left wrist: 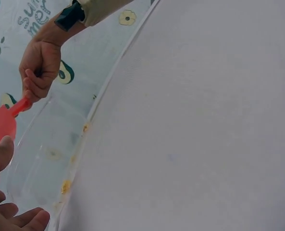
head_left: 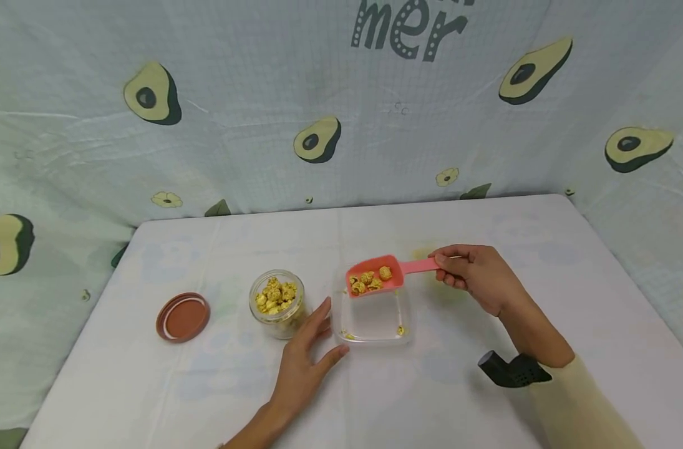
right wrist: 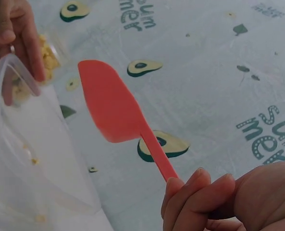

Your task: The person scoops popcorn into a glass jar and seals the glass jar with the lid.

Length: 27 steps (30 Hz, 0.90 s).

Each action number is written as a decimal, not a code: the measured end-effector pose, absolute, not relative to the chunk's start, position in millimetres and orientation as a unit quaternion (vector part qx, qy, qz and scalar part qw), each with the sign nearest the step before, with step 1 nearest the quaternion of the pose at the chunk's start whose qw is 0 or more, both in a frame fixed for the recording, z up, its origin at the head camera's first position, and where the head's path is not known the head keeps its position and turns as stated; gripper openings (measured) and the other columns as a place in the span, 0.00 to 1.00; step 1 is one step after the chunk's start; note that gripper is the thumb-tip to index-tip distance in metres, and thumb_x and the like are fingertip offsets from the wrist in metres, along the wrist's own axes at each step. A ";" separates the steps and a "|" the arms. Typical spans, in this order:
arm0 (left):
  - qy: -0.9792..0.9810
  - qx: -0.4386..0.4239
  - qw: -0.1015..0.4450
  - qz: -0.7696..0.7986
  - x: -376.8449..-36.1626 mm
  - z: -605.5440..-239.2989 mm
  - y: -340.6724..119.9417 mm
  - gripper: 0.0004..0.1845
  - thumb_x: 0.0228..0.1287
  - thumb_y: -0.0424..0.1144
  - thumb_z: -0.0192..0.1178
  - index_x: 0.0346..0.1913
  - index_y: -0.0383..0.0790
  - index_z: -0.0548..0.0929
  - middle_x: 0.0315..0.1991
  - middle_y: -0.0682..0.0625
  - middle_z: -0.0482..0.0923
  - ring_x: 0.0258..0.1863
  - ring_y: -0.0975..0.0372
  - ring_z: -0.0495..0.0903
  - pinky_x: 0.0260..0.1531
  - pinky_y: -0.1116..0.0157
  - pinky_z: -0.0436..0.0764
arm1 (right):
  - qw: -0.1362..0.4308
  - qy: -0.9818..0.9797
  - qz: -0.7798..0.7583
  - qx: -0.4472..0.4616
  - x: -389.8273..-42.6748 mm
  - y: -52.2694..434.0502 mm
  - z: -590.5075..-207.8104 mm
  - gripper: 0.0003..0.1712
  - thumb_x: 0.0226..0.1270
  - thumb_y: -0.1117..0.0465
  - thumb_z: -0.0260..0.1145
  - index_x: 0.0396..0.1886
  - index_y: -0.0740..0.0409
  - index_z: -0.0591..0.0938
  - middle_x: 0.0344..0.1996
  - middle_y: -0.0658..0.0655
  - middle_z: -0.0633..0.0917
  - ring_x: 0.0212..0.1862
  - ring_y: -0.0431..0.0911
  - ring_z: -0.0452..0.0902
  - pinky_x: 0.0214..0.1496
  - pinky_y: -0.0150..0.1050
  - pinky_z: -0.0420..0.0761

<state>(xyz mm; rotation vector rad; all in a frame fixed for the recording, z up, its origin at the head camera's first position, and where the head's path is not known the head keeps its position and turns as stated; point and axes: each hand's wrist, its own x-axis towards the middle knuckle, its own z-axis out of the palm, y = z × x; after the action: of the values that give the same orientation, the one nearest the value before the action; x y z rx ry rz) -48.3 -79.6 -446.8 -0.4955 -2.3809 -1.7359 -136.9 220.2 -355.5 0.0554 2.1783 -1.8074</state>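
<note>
My right hand pinches the handle of a coral-red scoop between thumb and fingers. Several yellow popcorn pieces lie in the scoop's bowl, held over the far part of a clear plastic container. A few bits of popcorn sit low inside that container. My left hand is at the container's left side, thumb by the near corner and fingers spread, nothing gripped. Just left of it stands a glass jar with popcorn in it. In the right wrist view the scoop's red underside shows.
A reddish-brown round lid lies on the white table, left of the jar. Behind the table hangs a pale cloth printed with avocados. On the right wrist sits a black device.
</note>
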 end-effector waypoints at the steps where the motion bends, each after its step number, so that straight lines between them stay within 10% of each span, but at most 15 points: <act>1: -0.793 -0.162 0.072 -0.583 -46.1 -445.8 -80.2 0.40 0.52 0.31 0.71 0.69 0.36 0.66 0.68 0.42 0.65 0.58 0.51 0.74 0.56 0.62 0.76 | 0.153 0.759 -0.633 0.017 -137.6 219.3 -352.3 0.23 0.70 0.57 0.61 0.54 0.73 0.76 0.28 0.56 0.81 0.28 0.40 0.73 0.31 0.27 0.79; 12: -0.775 -0.117 0.036 -0.620 -13.9 -426.5 -105.3 0.36 0.54 0.29 0.69 0.67 0.41 0.69 0.64 0.43 0.70 0.60 0.57 0.74 0.57 0.64 0.75 | 0.147 0.741 -0.656 -0.005 -148.6 201.7 -327.7 0.23 0.70 0.56 0.62 0.52 0.73 0.76 0.26 0.53 0.81 0.26 0.38 0.71 0.27 0.25 0.75; 27: -0.775 -0.046 0.234 -0.586 -19.4 -426.0 -165.7 0.29 0.51 0.15 0.64 0.58 0.28 0.74 0.52 0.35 0.76 0.53 0.58 0.77 0.52 0.68 0.78 | 0.149 0.745 -0.650 -0.028 -161.4 161.6 -317.7 0.17 0.70 0.60 0.62 0.50 0.70 0.80 0.27 0.57 0.82 0.26 0.39 0.73 0.28 0.25 0.77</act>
<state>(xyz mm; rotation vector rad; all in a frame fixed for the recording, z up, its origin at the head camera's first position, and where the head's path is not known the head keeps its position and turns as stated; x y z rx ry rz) -19.4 -165.7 -426.0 -0.1260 -2.1275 -1.6077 -161.4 161.6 -317.7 -0.0805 2.1414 -1.8674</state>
